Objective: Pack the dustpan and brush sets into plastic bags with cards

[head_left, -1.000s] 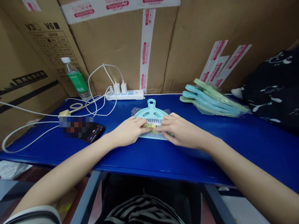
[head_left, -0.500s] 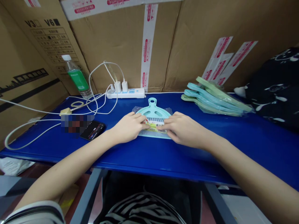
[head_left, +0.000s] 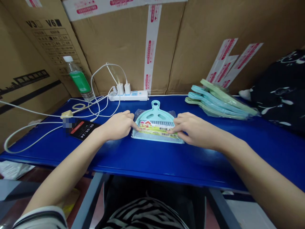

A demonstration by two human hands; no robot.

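A light-blue dustpan (head_left: 156, 113) lies flat on the blue table, handle pointing away from me, in a clear plastic bag. Grey brush bristles (head_left: 164, 123) show inside it, above a colourful paper label (head_left: 152, 128) with mushroom drawings. My left hand (head_left: 121, 125) is at the pan's left side, index finger stretched onto the label's left end, the other fingers bent. On the right, my right hand (head_left: 193, 129) rests its index fingertip on the label's right part, with the thumb apart below. Neither hand grips the dustpan.
More bagged dustpans (head_left: 219, 100), green and blue, are stacked at the back right beside a dark patterned cloth (head_left: 281, 92). At the back left are a power strip (head_left: 140, 95), white cables, a bottle (head_left: 79, 79) and a phone (head_left: 83, 129). Cardboard (head_left: 119, 41) walls the rear.
My left hand has moved left from the label's middle to its left end, uncovering the drawings. My right hand has shifted slightly right, and the phone's screen now shows a timer.
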